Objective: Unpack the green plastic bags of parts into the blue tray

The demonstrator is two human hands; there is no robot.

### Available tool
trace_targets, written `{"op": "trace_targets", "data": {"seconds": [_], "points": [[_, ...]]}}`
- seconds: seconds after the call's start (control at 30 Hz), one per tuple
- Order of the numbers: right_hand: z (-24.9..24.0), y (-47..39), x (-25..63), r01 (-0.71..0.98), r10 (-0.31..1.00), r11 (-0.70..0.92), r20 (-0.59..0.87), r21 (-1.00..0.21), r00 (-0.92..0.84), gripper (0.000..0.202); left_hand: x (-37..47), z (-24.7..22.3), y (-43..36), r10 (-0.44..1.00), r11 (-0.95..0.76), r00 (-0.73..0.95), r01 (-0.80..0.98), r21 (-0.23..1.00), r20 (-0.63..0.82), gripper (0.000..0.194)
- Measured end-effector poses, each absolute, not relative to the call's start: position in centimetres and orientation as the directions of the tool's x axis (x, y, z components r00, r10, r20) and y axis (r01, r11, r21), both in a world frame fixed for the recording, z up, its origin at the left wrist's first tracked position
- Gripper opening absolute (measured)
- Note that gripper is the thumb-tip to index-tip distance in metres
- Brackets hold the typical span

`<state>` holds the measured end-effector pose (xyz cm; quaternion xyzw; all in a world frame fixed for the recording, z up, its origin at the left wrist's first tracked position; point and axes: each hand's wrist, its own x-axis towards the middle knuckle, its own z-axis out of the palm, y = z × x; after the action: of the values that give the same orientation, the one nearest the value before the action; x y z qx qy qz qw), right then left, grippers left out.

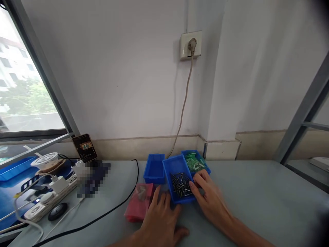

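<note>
A blue plastic bin (pixel 168 166) stands tilted in the middle of the table, with a heap of dark metal screws (pixel 182 184) at its near end. My right hand (pixel 207 192) is closed at the bin's right rim, thumb and fingers gripping the edge. My left hand (pixel 163 218) is open, fingers spread and palm down, between the bin and a stack of pink plastic bags (pixel 139 202). Its fingertips are at the right edge of the bags; whether they touch is unclear. Behind my right hand, a second blue bin (pixel 208 169) holds green plastic pieces (pixel 194 162) like wall plugs.
Another blue bin (pixel 154 168) sits at the back left of the screws. A black cable (pixel 108 213) crosses the table's left side. Further left are a mouse (pixel 58 211), a power strip (pixel 38 209) and a propped phone (pixel 84 148). A plugged-in cord (pixel 185 99) hangs down the wall.
</note>
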<state>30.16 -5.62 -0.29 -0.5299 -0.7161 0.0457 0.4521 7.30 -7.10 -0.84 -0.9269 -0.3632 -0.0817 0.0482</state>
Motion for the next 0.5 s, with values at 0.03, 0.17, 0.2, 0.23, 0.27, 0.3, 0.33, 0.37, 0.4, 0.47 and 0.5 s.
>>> {"op": "trace_targets", "data": {"seconds": [0.03, 0.17, 0.2, 0.23, 0.27, 0.3, 0.33, 0.37, 0.4, 0.47, 0.5], "points": [[-0.3, -5.5, 30.2, 0.697, 0.786, 0.454, 0.618, -0.554, -0.021, 0.031, 7.4, -0.9, -7.3, 0.685, -0.718, 0.706, 0.696, 0.000, 0.180, 0.064], [-0.9, -5.0, 30.4, 0.546, 0.788, 0.500, 0.615, -0.672, 0.035, 0.019, 8.0, -1.0, -8.0, 0.772, -0.634, 0.620, 0.767, 0.096, 0.142, 0.046], [-1.0, -4.9, 30.4, 0.515, 0.816, 0.481, 0.578, -0.710, 0.035, 0.024, 8.0, -1.0, -8.1, 0.776, -0.630, 0.617, 0.770, 0.101, 0.132, 0.044], [-1.1, -4.8, 30.4, 0.498, 0.844, 0.453, 0.536, -0.739, 0.028, 0.031, 8.1, -0.9, -8.2, 0.774, -0.632, 0.619, 0.768, 0.103, 0.131, 0.043], [-1.1, -4.8, 30.4, 0.496, 0.867, 0.424, 0.499, -0.758, 0.021, 0.037, 8.1, -0.8, -8.3, 0.773, -0.633, 0.619, 0.768, 0.102, 0.134, 0.043], [-1.1, -4.9, 30.4, 0.505, 0.887, 0.394, 0.462, -0.768, 0.011, 0.042, 8.0, -0.8, -8.4, 0.772, -0.634, 0.619, 0.767, 0.100, 0.142, 0.043], [-1.0, -4.9, 30.4, 0.520, 0.899, 0.371, 0.438, -0.769, 0.007, 0.045, 8.0, -0.7, -8.4, 0.770, -0.635, 0.619, 0.766, 0.100, 0.151, 0.044], [-1.0, -5.0, 30.4, 0.537, 0.906, 0.354, 0.424, -0.766, 0.007, 0.047, 7.9, -0.6, -8.5, 0.770, -0.636, 0.619, 0.765, 0.100, 0.156, 0.044], [-0.9, -5.1, 30.4, 0.546, 0.912, 0.343, 0.410, -0.764, 0.002, 0.049, 7.9, -0.6, -8.5, 0.772, -0.632, 0.615, 0.769, 0.096, 0.161, 0.045], [-0.7, -5.2, 30.4, 0.558, 0.897, 0.384, 0.441, -0.735, -0.037, 0.050, 7.7, -0.5, -8.6, 0.768, -0.637, 0.619, 0.767, 0.084, 0.164, 0.049], [-0.7, -5.3, 30.4, 0.566, 0.872, 0.424, 0.487, -0.707, -0.045, 0.049, 7.7, -0.5, -8.6, 0.763, -0.642, 0.624, 0.762, 0.083, 0.170, 0.050]]}}
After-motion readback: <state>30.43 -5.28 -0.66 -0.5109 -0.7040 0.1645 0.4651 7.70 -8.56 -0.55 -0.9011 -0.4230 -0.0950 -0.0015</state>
